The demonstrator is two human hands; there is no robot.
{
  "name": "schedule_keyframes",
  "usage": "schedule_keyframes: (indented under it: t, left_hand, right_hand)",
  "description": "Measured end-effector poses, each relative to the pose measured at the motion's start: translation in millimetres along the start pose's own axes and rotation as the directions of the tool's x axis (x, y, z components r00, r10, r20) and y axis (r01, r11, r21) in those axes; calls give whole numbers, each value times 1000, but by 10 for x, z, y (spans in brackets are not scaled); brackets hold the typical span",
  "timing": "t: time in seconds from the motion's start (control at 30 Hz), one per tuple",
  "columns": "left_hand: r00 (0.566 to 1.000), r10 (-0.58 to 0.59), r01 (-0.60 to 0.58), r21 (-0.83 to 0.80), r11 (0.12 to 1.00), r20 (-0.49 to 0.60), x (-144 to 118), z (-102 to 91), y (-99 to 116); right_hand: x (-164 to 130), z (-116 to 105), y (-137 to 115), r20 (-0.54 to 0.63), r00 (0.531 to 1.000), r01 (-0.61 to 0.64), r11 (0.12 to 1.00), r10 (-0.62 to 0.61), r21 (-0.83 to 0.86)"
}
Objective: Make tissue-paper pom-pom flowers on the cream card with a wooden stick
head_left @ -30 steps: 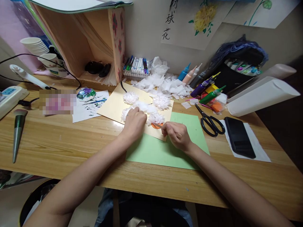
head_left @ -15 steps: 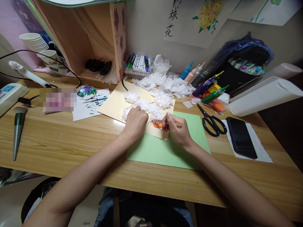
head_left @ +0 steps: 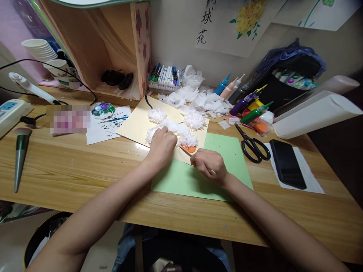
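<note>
right hand (head_left: 209,166) drawn back from orange patch (head_left: 189,149), stick (head_left: 185,151) now angled

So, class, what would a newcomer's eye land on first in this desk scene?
Mid-desk, white tissue pom-poms cluster on a cream card. The left hand presses on them, while the right hand holds a thin stick over the green paper. Black scissors lie to the right.
</note>
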State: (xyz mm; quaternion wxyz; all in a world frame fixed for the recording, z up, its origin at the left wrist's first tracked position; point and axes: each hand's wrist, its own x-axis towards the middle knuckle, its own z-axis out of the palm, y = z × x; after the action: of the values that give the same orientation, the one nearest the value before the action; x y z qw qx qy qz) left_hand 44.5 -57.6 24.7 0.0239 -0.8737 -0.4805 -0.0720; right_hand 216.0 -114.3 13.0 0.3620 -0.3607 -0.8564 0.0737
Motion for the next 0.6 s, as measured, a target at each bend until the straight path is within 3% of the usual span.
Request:
schedule_keyframes:
  t: [0.23, 0.47, 0.6]
  left_hand:
    - [1000, -7, 7, -10, 1000, 15, -3, -32, 9]
    - [1000, -6, 6, -15, 1000, 15, -6, -28, 13]
    - [1000, -10, 10, -20, 1000, 16, -5, -27, 15]
  right_hand:
    - [78, 131, -9, -40, 997, 60, 968, -72, -242]
    - [82, 98, 28, -20, 1000, 15, 975, -20, -224]
    - [129, 62, 29, -11, 992, -126, 980, 126, -152]
